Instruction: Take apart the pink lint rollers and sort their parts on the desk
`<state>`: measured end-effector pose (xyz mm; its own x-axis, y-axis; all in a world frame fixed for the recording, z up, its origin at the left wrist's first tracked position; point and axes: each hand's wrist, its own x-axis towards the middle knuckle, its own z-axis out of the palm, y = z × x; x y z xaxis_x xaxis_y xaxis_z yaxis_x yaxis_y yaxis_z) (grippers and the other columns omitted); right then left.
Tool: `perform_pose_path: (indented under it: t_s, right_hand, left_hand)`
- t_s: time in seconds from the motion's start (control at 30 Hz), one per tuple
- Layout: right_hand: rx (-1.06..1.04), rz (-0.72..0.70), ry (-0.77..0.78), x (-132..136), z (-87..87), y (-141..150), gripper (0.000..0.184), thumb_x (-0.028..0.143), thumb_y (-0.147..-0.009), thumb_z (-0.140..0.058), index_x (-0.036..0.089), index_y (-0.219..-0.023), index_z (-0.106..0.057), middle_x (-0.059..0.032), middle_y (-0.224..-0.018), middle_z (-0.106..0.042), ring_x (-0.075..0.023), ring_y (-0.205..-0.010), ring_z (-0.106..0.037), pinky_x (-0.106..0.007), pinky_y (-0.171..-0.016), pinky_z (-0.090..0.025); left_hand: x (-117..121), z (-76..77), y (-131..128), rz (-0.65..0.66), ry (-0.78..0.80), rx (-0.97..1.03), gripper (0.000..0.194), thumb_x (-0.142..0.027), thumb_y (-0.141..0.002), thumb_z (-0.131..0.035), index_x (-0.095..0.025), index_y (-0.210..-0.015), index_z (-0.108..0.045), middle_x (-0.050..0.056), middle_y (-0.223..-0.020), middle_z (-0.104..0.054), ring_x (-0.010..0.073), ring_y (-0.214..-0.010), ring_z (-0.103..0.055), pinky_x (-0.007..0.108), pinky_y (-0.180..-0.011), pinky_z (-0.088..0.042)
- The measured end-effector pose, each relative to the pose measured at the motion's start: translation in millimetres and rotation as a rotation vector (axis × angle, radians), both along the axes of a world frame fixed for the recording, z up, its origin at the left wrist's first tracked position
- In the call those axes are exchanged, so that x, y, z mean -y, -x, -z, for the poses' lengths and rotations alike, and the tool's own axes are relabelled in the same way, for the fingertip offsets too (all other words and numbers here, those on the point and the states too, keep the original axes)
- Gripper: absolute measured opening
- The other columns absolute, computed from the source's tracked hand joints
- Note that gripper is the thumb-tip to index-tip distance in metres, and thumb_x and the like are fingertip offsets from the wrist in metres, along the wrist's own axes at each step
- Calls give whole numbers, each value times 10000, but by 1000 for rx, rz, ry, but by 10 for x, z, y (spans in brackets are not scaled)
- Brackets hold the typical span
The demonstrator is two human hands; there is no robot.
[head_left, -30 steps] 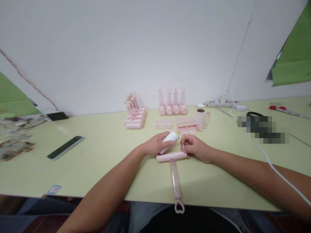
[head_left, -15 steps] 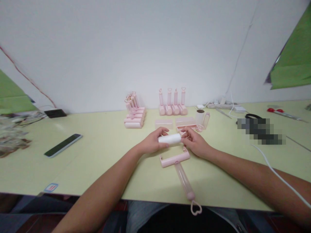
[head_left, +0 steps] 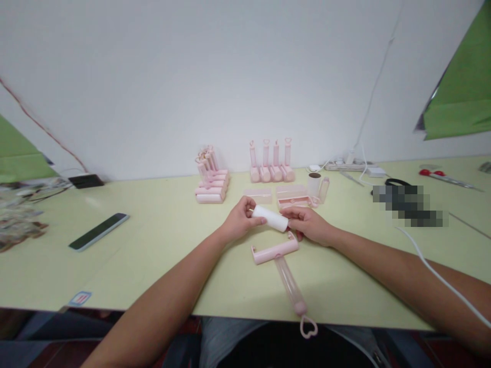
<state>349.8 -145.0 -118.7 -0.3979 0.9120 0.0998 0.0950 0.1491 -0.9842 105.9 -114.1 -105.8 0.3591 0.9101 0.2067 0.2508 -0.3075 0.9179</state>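
A white lint roller refill (head_left: 270,218) is held between my two hands above the table, its right end tilted down. My left hand (head_left: 242,221) pinches its left end with thumb and fingers. At the other end, my right hand (head_left: 307,225) has its fingers closed around the tip, partly hidden behind the roll. Just below lies a pink lint roller handle (head_left: 276,251), its bare frame toward the roll. Its clear grip ends in a heart-shaped loop over the table's front edge. Beyond my hands sit clear pinkish covers (head_left: 258,196) and a pink open case (head_left: 293,201).
Assembled pink lint rollers stand in two groups, at the left (head_left: 211,184) and centre (head_left: 271,173). A hollow roll (head_left: 313,183) stands upright on the right. A phone (head_left: 98,232) lies left; a power strip (head_left: 345,166), scissors-like tool (head_left: 447,178) and white cable (head_left: 429,266) are right.
The roll has turned from tilting slightly up at the right to tilting down there. My left hand has shifted to its left end, and my right fingers have lowered with the other end.
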Motion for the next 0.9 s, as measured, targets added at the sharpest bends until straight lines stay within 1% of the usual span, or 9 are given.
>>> perform_pose_path:
  t_s: [0.13, 0.27, 0.47, 0.6, 0.7, 0.9]
  right_hand:
    - [-34, -9, 13, -11, 17, 8, 432, 275, -757, -629, 147, -1170, -628, -39, -842, -693, -78, -503, -491, -185, -396, -421]
    - [-55, -9, 16, -29, 36, 10, 419, 277, -755, -650, 155, -1154, -632, -45, -882, -688, -80, -525, -501, -181, -391, -420]
    - [-29, -13, 12, -41, 16, 14, 313, 222, -754, -608, 148, -1054, -654, -23, -776, -651, -89, -543, -525, -160, -376, -427]
    - [-28, 10, 38, -85, 42, 21, 309, 176, -725, -589, 157, -1027, -655, -18, -735, -646, -112, -586, -577, -145, -361, -425]
    - [-31, 14, 43, -115, 64, 23, 291, 170, -719, -585, 167, -1003, -649, -17, -728, -641, -123, -610, -601, -132, -346, -423]
    - [-36, 34, 62, -122, 56, 30, 270, 157, -706, -563, 182, -964, -641, -3, -703, -624, -110, -564, -588, -134, -329, -426]
  left_hand:
    - [9, 10, -19, -9, 38, 39, 570, -366, -631, -819, -203, -986, -405, -45, -828, -536, 78, -630, -515, 191, -561, -372]
    - [7, 21, -19, -7, 28, 23, 566, -363, -629, -821, -200, -992, -419, -44, -832, -539, 75, -620, -513, 190, -550, -366]
    - [-24, 55, 2, -19, 16, 31, 553, -374, -631, -822, -206, -959, -409, -55, -819, -531, 71, -571, -518, 199, -521, -385]
    - [-30, 47, 13, -34, 15, -4, 552, -389, -624, -824, -205, -926, -401, -67, -782, -527, 68, -531, -518, 197, -496, -382]
    - [-16, 30, 9, -45, 23, -14, 543, -397, -624, -819, -205, -902, -394, -71, -746, -527, 85, -535, -543, 202, -492, -392]
    - [10, 18, -19, -60, 43, -5, 551, -421, -622, -818, -214, -878, -377, -80, -649, -541, 131, -537, -589, 218, -486, -416]
